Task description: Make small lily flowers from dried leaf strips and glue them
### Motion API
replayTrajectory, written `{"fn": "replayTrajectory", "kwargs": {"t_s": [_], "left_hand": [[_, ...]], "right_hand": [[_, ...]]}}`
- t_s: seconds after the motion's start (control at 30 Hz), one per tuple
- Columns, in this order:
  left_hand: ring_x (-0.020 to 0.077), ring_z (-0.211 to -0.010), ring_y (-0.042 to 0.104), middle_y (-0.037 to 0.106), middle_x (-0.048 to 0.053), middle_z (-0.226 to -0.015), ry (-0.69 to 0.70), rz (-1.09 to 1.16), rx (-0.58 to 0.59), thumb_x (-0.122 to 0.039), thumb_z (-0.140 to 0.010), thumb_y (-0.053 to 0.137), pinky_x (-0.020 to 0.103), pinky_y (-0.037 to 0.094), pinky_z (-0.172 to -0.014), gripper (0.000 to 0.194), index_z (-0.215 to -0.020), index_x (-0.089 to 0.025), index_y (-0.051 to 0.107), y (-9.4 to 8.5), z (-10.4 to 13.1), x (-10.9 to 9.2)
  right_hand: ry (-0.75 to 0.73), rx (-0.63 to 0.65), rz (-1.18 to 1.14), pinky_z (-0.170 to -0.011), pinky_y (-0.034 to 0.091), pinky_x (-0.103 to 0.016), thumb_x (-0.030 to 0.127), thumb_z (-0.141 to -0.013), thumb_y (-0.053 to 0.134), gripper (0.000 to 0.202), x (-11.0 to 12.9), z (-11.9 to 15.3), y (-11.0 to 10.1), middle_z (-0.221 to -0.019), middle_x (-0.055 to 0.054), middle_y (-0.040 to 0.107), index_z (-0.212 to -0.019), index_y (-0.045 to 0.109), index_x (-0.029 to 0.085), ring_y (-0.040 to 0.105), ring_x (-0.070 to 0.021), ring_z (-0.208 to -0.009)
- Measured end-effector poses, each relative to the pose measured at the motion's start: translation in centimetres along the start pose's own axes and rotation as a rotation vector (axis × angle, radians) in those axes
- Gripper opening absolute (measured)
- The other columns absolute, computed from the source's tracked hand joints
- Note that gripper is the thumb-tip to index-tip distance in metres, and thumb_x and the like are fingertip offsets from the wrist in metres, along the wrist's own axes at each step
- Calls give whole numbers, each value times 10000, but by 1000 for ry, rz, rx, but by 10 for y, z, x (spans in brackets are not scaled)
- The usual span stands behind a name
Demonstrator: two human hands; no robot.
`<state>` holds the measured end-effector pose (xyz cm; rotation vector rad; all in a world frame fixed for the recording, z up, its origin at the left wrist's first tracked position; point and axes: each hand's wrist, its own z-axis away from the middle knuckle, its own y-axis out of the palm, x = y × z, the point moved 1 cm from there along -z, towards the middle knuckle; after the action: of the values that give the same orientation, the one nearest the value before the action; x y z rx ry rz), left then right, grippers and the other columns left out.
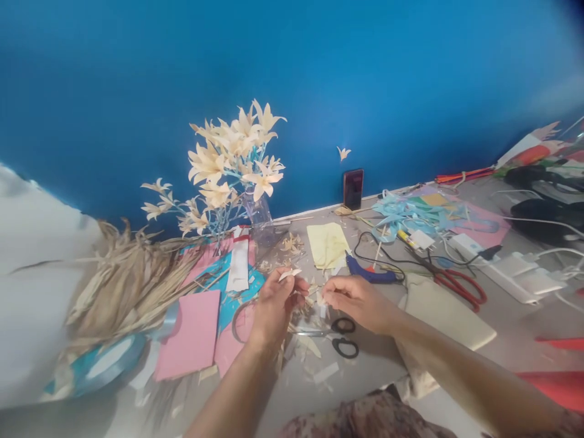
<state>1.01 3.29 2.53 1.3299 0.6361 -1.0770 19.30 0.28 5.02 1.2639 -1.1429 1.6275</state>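
My left hand (pixel 276 304) is closed, pinching a pale cream petal (pixel 290 275) between thumb and fingertips. To its right, my right hand (pixel 358 301) is closed too, its fingertips pressed together on a small cream piece (pixel 320 299) that I see only in part. Black-handled scissors (pixel 344 337) lie on the table beneath and between the hands, among cream scraps (pixel 310 347). Behind the hands a vase (pixel 259 213) holds cream artificial flowers (pixel 241 137) on light blue stems.
Dried husks (pixel 132 280), pink paper (pixel 189 334) and blue ribbon rolls (pixel 109 365) lie left. A blue glue gun (pixel 369 271), yellow cloth (pixel 327 243), red-handled scissors (pixel 460 289) and power strip (pixel 497 267) lie right. A phone (pixel 353 188) leans against the blue wall (pixel 319 73).
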Motion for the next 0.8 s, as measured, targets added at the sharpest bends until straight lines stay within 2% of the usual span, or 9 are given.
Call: {"fn": "replayTrajectory", "kwargs": {"t_s": [0.1, 0.2, 0.33, 0.43, 0.53, 0.6, 0.73, 0.8], "left_hand": [[134, -603, 578, 671, -2, -705, 85, -190, -71, -445, -817, 674, 248, 440, -586, 338, -1012, -208, 532, 6, 7, 2], [129, -601, 562, 649, -29, -659, 122, -298, -68, -454, -841, 641, 244, 427, -606, 359, -1078, -212, 524, 15, 16, 5], [110, -571, 538, 596, -65, -607, 130, -323, -21, -328, -797, 702, 217, 377, -567, 370, -1089, -206, 511, 25, 21, 9], [88, -523, 507, 581, -74, -600, 71, -240, -23, -273, -746, 743, 208, 354, -533, 399, -1061, -199, 510, 29, 18, 13], [64, -478, 469, 559, -88, -605, -31, -82, -66, -295, -674, 803, 192, 328, -484, 454, -1008, -202, 510, 30, 12, 16], [50, -462, 447, 521, -105, -591, -54, -15, -121, -300, -620, 839, 174, 299, -452, 500, -984, -204, 509, 30, 6, 16], [22, -395, 351, 437, -142, -526, -12, 9, -201, -310, -586, 859, 150, 211, -396, 523, -954, -205, 502, 27, -9, 15], [11, -362, 316, 445, -145, -525, 6, 31, -237, -312, -562, 866, 151, 174, -374, 541, -944, -202, 498, 27, -21, 15]], "right_hand": [[-62, 11, 233, -540, 336, -221, 306, -883, 546, 214, 8, 1, -5, -663, 7, 584, -739, 636, 176, 469, -124, -607], [-44, 17, 344, -524, 320, -223, 268, -879, 530, 194, 8, 1, -5, -655, 6, 605, -735, 629, 185, 490, -128, -586], [-56, -16, 430, -504, 286, -227, 241, -839, 572, 182, 3, 2, -5, -615, 15, 586, -665, 578, 188, 479, -125, -567], [-54, -29, 415, -475, 263, -225, 220, -812, 575, 212, 3, 4, -7, -553, 40, 525, -608, 529, 189, 430, -108, -517], [-39, -5, 351, -510, 336, -229, 210, -829, 546, 122, 0, 7, -16, -643, 24, 628, -814, 665, 187, 525, -130, -559], [-26, -33, 396, -588, 397, -248, 215, -850, 537, 233, -8, 8, -28, -769, -9, 703, -1024, 689, 191, 612, -168, -663], [22, -242, 826, -747, 419, -322, 239, -855, 583, 315, -37, 8, -62, -1030, -115, 705, -1151, 655, 162, 636, -268, -920], [-8, -225, 1062, -826, 403, -361, 217, -840, 602, 353, -54, 7, -75, -1109, -165, 660, -1181, 636, 131, 585, -318, -1045]]}}
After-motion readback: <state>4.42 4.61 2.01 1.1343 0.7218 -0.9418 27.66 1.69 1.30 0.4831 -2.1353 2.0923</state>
